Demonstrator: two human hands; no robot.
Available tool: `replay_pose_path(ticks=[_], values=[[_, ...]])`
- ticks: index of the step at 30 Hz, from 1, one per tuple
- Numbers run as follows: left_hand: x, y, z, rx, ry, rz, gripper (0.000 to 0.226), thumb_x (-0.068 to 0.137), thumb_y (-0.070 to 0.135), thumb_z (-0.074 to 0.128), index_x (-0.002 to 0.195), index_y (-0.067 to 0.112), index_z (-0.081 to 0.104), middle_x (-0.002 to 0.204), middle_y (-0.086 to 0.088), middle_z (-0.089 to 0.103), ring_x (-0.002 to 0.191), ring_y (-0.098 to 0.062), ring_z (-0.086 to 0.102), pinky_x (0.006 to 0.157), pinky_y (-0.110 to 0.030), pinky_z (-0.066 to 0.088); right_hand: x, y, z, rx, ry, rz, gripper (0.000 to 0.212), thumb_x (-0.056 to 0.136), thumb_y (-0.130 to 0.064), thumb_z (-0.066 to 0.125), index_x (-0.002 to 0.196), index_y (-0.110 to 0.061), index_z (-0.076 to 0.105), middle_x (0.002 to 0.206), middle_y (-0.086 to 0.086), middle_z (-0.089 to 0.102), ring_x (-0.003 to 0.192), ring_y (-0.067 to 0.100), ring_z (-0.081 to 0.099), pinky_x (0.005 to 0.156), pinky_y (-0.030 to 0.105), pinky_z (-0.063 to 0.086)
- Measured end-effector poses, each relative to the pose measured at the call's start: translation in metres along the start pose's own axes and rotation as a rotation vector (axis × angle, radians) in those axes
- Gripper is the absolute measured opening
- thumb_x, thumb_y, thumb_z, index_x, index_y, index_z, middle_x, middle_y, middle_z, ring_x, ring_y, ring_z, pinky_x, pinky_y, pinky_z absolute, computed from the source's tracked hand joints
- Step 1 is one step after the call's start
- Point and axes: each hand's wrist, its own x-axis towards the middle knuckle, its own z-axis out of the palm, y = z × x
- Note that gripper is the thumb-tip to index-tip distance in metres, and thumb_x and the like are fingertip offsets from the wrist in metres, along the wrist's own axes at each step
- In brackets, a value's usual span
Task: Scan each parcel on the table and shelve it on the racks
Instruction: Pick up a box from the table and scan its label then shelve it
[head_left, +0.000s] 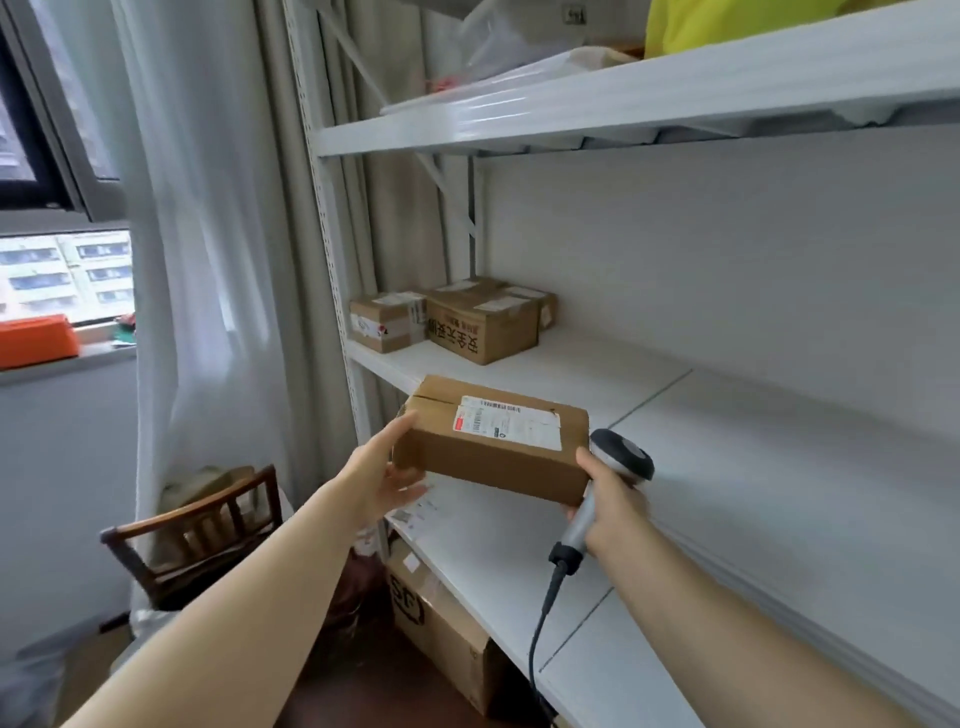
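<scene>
Parcel (493, 441): brown cardboard box, shipping label (506, 421) face up, held over the front edge of the middle shelf (701, 415). Looks carried, not set down; can't tell if its underside touches the shelf.

Left hand (387, 467) clamps the left end, thumb on the top edge, fingers under. Right hand (608, 499) is wrapped tight round the handle of a barcode scanner (623, 454), thumb against the box's right end. So the left hand has the real grip and the right is mostly a brace.

Key relation: the long axis runs hand to hand, roughly along the shelf's run. Bare shelf board sits directly beyond and to the right of the box, so my read is a short push forward away from the body, no rotation needed.

Further out: a printed carton (480, 325) and a smaller box (384, 319) sit at the far left end of the same shelf, well apart from the parcel. A larger carton (441, 623) sits under the shelf, and a wooden chair (197, 525) stands off to the left.

Risk: the scanner head could clip the shelf or the box on release.
</scene>
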Motion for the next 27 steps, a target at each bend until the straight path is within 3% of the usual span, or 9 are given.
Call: replay_pose_path(ticks=[3,9,11,13,15,18,21,23,27], values=[[0.039,0.021,0.01,-0.018,0.024,0.008,0.065,0.071,0.048,0.079,0.114,0.008,0.053,0.1,-0.017,0.061,0.083,-0.029,0.062,0.082,-0.042,0.057,0.028,0.0,0.049,0.014,-0.005,0.043,0.053,0.068,-0.03,0.084,0.113,-0.011,0.061,0.108,0.007,0.066,0.097,0.028,0.064,0.067,0.034,0.053],[0.111,0.035,0.037,0.035,0.011,-0.067,0.086,0.065,0.051,0.083,0.13,0.01,0.045,0.116,-0.015,0.059,0.092,-0.027,0.065,0.06,-0.036,0.058,0.066,0.012,0.116,0.015,-0.028,0.055,0.046,0.067,-0.028,0.083,0.105,-0.011,0.062,0.103,0.008,0.068,0.088,0.026,0.066,0.066,0.031,0.052],[0.135,0.041,0.042,0.015,0.042,-0.079,0.077,0.071,0.039,0.083,0.13,0.009,0.043,0.111,-0.017,0.06,0.086,-0.028,0.065,0.058,-0.037,0.058,0.08,0.012,0.133,-0.026,-0.009,0.026,0.035,0.069,-0.024,0.083,0.094,-0.011,0.063,0.104,0.009,0.07,0.089,0.028,0.067,0.076,0.038,0.056],[0.159,0.05,0.043,-0.015,0.077,-0.094,0.067,0.076,0.029,0.081,0.125,0.008,0.041,0.106,-0.018,0.059,0.08,-0.028,0.065,0.06,-0.038,0.06,0.092,0.007,0.149,-0.032,-0.018,0.024,0.026,0.078,-0.02,0.077,0.095,-0.01,0.061,0.108,0.007,0.066,0.095,0.028,0.064,0.067,0.038,0.054],[0.184,0.063,0.039,-0.006,0.085,-0.104,0.063,0.076,0.027,0.08,0.122,0.008,0.042,0.111,-0.02,0.057,0.087,-0.031,0.066,0.054,-0.035,0.059,0.103,0.0,0.16,-0.085,-0.019,0.038,0.03,0.082,-0.022,0.075,0.102,-0.009,0.058,0.101,0.008,0.063,0.091,0.028,0.06,0.062,0.034,0.051],[0.219,0.083,0.03,0.078,0.097,-0.113,0.055,0.079,0.03,0.078,0.117,0.009,0.045,0.115,-0.018,0.055,0.096,-0.032,0.066,0.045,-0.029,0.056,0.124,-0.003,0.172,-0.272,0.02,0.049,0.037,0.077,-0.027,0.081,0.101,-0.005,0.063,0.076,0.006,0.06,0.081,0.024,0.059,0.081,0.035,0.051],[0.249,0.1,0.022,0.16,0.102,-0.117,0.054,0.082,0.032,0.076,0.119,0.01,0.044,0.116,-0.015,0.052,0.084,-0.028,0.064,0.053,-0.031,0.059,0.137,-0.001,0.188,-0.315,0.019,0.037,0.028,0.074,-0.026,0.083,0.085,-0.009,0.065,0.073,0.006,0.065,0.066,0.019,0.06,0.065,0.029,0.047],[0.266,0.108,0.018,0.202,0.094,-0.124,0.051,0.083,0.033,0.074,0.118,0.01,0.045,0.116,-0.014,0.051,0.083,-0.027,0.062,0.051,-0.031,0.058,0.141,-0.001,0.198,-0.345,0.015,0.021,0.028,0.073,-0.026,0.084,0.087,-0.009,0.066,0.074,0.007,0.067,0.061,0.016,0.06,0.057,0.026,0.044],[0.295,0.116,0.011,0.269,0.084,-0.134,0.041,0.088,0.036,0.068,0.113,0.012,0.046,0.113,-0.013,0.056,0.092,-0.03,0.064,0.043,-0.028,0.05,0.146,0.003,0.212,-0.399,0.03,-0.007,0.033,0.072,-0.023,0.085,0.094,-0.006,0.067,0.074,0.007,0.068,0.058,0.015,0.058,0.056,0.025,0.044]])
